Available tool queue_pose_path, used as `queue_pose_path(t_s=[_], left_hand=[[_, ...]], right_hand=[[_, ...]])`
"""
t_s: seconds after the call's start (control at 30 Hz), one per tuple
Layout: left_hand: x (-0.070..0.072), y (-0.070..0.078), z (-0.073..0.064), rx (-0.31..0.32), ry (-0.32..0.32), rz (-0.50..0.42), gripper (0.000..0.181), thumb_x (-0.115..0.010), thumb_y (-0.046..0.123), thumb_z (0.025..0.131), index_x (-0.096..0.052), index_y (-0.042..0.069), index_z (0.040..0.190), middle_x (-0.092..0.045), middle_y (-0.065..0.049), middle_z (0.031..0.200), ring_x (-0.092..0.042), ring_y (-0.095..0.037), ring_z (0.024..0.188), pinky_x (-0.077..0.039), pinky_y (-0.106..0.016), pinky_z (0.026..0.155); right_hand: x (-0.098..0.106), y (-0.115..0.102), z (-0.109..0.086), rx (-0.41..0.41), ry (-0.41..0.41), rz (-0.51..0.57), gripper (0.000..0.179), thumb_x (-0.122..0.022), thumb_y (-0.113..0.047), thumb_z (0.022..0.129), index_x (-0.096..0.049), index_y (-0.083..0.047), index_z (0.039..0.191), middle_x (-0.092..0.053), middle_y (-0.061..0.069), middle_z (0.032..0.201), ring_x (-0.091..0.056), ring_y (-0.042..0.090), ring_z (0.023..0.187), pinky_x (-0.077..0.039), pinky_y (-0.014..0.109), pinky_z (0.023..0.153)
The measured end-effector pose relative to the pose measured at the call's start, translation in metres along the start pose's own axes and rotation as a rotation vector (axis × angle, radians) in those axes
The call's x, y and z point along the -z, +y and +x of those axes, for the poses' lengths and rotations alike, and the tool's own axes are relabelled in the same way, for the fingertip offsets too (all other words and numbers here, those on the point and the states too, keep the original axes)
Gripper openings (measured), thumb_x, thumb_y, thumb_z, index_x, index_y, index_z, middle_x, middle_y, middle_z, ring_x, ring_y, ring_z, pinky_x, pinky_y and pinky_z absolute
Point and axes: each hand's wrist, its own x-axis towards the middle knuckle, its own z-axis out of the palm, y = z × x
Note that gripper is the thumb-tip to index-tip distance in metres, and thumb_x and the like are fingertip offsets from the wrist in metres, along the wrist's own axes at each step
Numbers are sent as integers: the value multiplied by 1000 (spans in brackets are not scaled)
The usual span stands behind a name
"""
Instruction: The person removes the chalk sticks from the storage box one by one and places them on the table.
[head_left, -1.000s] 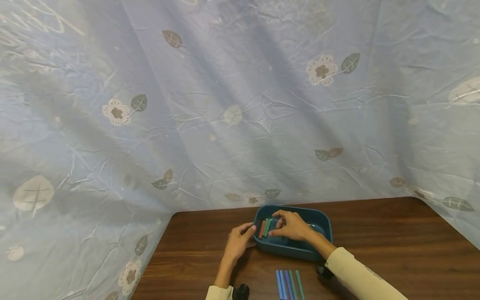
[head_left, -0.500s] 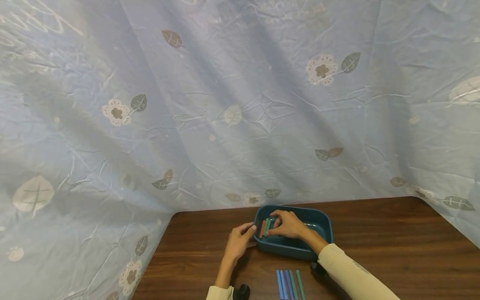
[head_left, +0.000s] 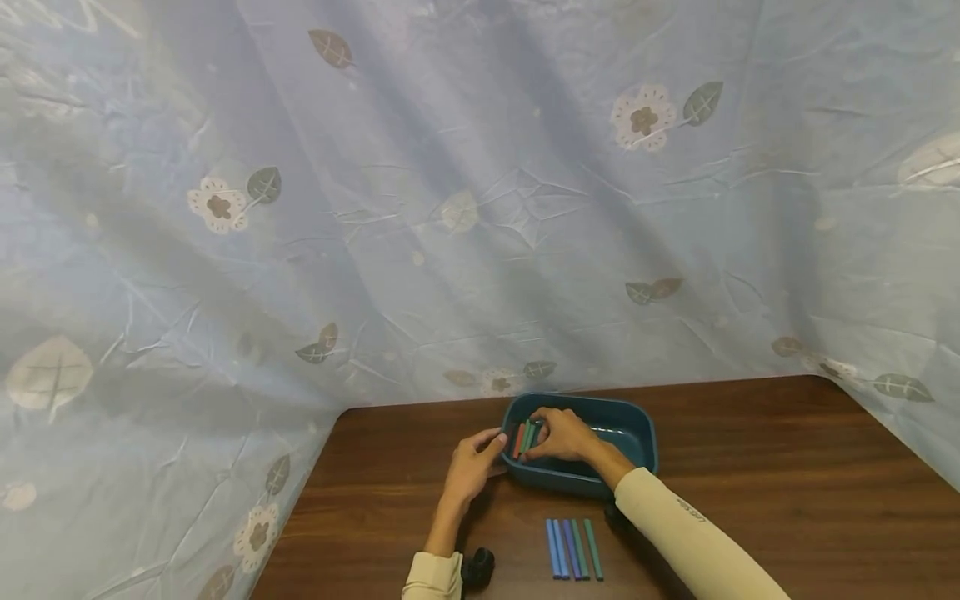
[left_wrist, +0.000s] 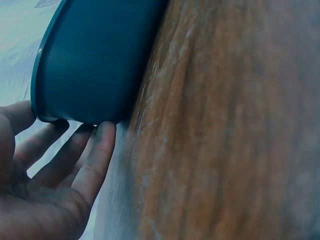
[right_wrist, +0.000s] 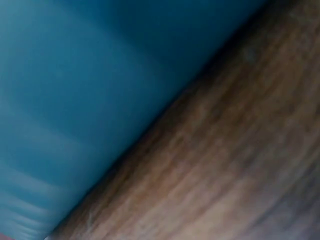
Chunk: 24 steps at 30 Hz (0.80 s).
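Note:
My left hand (head_left: 467,471) holds the near left end of a dark teal rectangular tub (head_left: 558,477); in the left wrist view its fingertips (left_wrist: 106,131) press the end wall and the thumb lies at the rim. My right hand (head_left: 566,435) reaches inside the tub's left part, thumb and fingers curled at the two ends of a slim green stick (head_left: 532,437). Beside it in the tub lie another green stick (head_left: 525,437) and a red stick (head_left: 517,440). The right wrist view shows only the tub's outer wall (right_wrist: 75,100) and the wooden table.
On the brown wooden table (head_left: 375,500), in front of the tub, several slim sticks lie side by side: blue (head_left: 552,550), purple (head_left: 572,550) and green (head_left: 593,550). A patterned cloth (head_left: 450,208) hangs behind the table and along its sides.
My right hand has moved slightly left inside the tub, closer to the red and green sticks. The left hand keeps its place on the tub. The head view has shifted a little.

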Motion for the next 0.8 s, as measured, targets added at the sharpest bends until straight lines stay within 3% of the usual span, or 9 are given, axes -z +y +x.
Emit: queue_pose_path(t_s=[0.33, 0.8], left_hand=[[2, -1, 3, 10, 6, 37, 53, -64, 35, 109, -62, -2, 147, -65, -32, 142, -79, -42, 107, -69, -45, 92], [2, -4, 5, 26, 3, 29, 53, -64, 36, 109, -62, -2, 147, -62, -32, 147, -76, -43, 114, -69, -44, 93]], right_hand=[[0, -3, 3, -45, -3, -30, 85, -97, -41, 79, -62, 0, 145, -72, -2, 86, -65, 11, 70, -57, 27, 64], [-1, -5, 4, -106, -12, -58, 87, -96, -41, 80, -61, 1, 147, -70, -3, 83, -64, 11, 69, -55, 24, 62]])
